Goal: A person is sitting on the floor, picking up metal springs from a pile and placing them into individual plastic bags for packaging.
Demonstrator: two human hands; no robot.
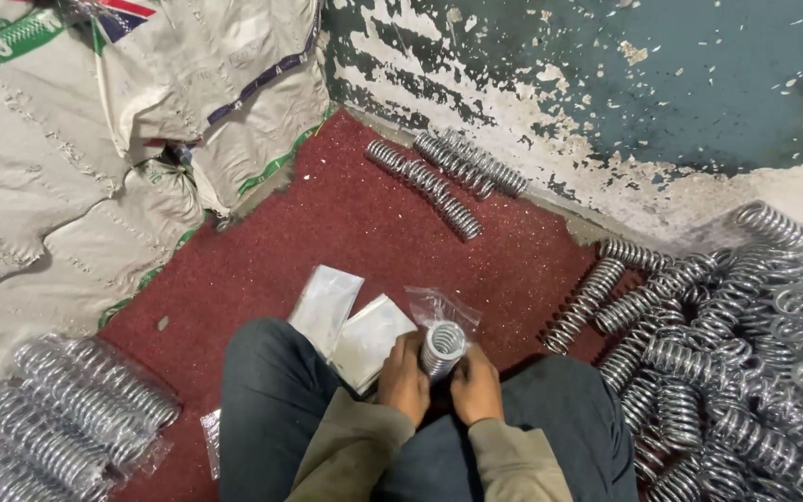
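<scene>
from the head camera i see my left hand (405,379) and my right hand (476,385) both curled tight around one upright metal spring (443,347), held between my knees over the red carpet (346,223); a clear plastic bag (439,305) sits over its far end; flat bags (346,321) lie just left; loose springs (745,353) pile at my right; bagged springs (58,418) lie left.

Red speckled floor (346,232), peeling teal wall (662,84) (white patches), dim light.
</scene>
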